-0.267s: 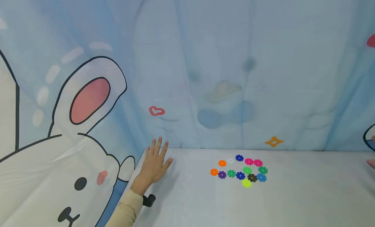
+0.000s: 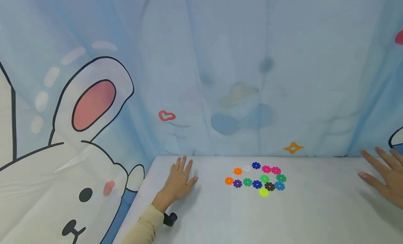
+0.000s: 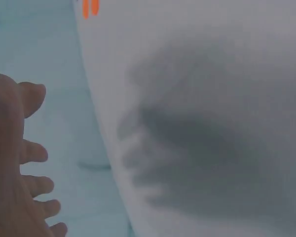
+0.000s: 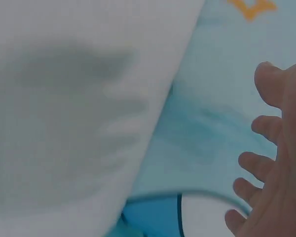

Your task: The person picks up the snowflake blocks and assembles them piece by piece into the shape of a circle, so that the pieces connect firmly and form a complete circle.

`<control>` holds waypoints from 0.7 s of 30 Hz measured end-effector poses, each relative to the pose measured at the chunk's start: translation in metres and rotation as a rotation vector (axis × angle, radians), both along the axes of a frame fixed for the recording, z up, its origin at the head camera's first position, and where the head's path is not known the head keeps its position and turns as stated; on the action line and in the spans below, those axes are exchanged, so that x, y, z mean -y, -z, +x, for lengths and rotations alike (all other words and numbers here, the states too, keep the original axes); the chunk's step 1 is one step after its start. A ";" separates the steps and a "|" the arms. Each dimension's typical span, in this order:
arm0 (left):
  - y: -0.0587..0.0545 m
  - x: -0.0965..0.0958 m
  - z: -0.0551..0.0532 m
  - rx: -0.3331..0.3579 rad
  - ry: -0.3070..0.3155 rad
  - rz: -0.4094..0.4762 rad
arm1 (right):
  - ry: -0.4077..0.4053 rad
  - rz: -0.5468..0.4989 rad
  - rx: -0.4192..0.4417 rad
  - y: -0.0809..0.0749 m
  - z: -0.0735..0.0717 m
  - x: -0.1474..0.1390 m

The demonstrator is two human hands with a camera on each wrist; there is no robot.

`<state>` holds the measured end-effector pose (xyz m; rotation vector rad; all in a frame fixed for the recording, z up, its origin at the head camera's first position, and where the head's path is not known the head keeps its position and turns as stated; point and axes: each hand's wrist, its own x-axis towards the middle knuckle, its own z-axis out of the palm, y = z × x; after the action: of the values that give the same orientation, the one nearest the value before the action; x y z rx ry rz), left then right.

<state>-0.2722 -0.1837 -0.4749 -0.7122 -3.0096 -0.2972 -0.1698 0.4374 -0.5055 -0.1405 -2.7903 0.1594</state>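
Several small notched plastic discs lie flat in a loose cluster on the white table (image 2: 220,216), among them an orange disc (image 2: 229,181), a purple disc (image 2: 237,183), a black disc (image 2: 269,186), a yellow disc (image 2: 263,192) and a pink disc (image 2: 276,170). To their left, my left hand (image 2: 177,183) hovers over the table with fingers spread, its shadow falling beside it. My right hand (image 2: 388,179) is at the far right, fingers spread and holding nothing. Both wrist views show empty palms, the left hand (image 3: 10,163) and the right hand (image 4: 281,163), above the tabletop.
A blue cloth backdrop (image 2: 233,62) hangs behind the table's far edge, printed with a large rabbit (image 2: 104,188) at the left. A black wrist device (image 2: 170,219) sits at the left sleeve (image 2: 146,224).
My left hand has shifted right and slightly down. The right hand has come in from the right edge and now shows much more. The discs keep their arrangement; the view tilts slightly.
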 end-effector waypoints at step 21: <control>0.042 -0.130 -0.006 0.200 -0.004 0.146 | -0.322 -0.401 0.300 0.005 -0.041 0.250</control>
<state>-0.2786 -0.0532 -0.5166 -0.7030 -3.1303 -0.6167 -0.2105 0.1875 -0.5104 0.2092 -3.0209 0.8410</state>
